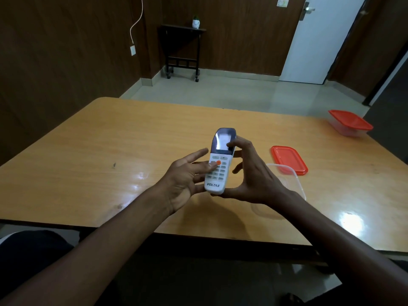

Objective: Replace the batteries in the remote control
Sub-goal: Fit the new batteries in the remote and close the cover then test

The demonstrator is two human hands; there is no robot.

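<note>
Head view — remote control [218, 164] between both hands

A single wide-angle view is looking forward and down from the person's head, sitting close over the near edge of the surface [92, 138]. Both forearms are entering from the bottom corners, meeting near the middle of the frame. The view is reaching past the far edge of the surface to the floor [220, 89], the wood-panelled wall and a white door [313, 45] at far right.
</note>
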